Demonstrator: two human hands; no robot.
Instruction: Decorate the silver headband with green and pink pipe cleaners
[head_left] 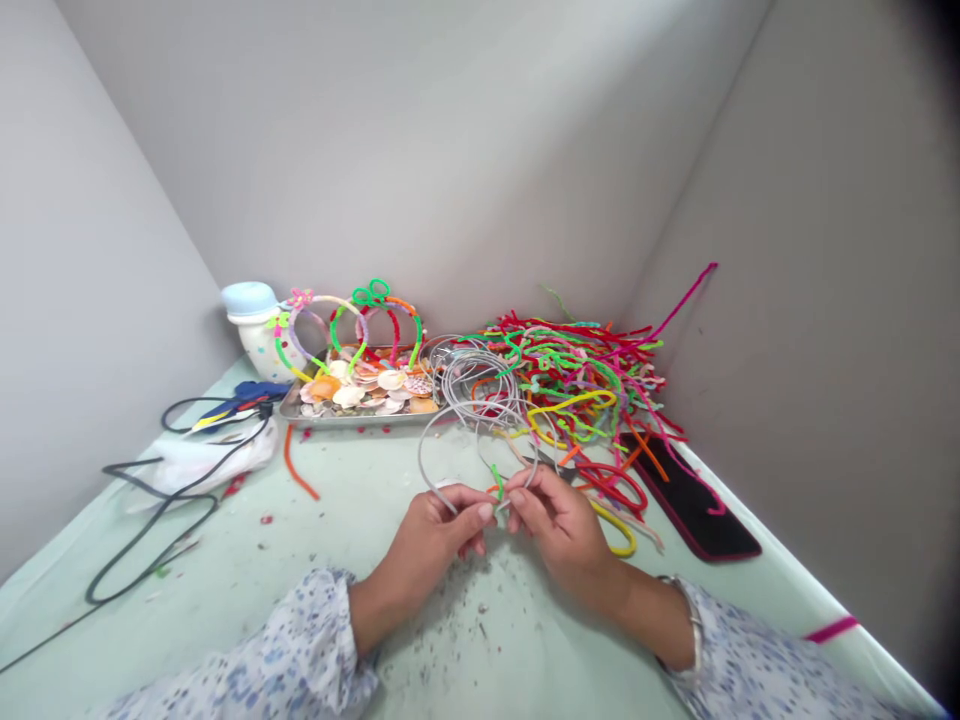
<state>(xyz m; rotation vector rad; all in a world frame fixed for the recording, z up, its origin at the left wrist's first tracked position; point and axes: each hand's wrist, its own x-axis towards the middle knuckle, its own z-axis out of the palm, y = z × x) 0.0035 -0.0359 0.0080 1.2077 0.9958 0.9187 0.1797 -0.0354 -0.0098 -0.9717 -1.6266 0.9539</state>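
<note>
My left hand point(439, 535) is closed in a pinch on one end of a thin grey headband point(429, 448) that arches away from me over the table. My right hand point(553, 522) is closed too, pinching the same headband end together with a short green pipe cleaner point(496, 478). Both hands meet near the table's middle, fingertips touching. Further grey headbands point(480, 385) lie in a loose stack just beyond the hands.
A heap of coloured pipe cleaners point(581, 385) fills the back right. A metal tray point(352, 415) with seashells and decorated headbands point(352, 320) stands at the back, a white jar point(255, 325) beside it. A glue gun point(240, 400) with black cable lies left, a black phone point(694, 500) right.
</note>
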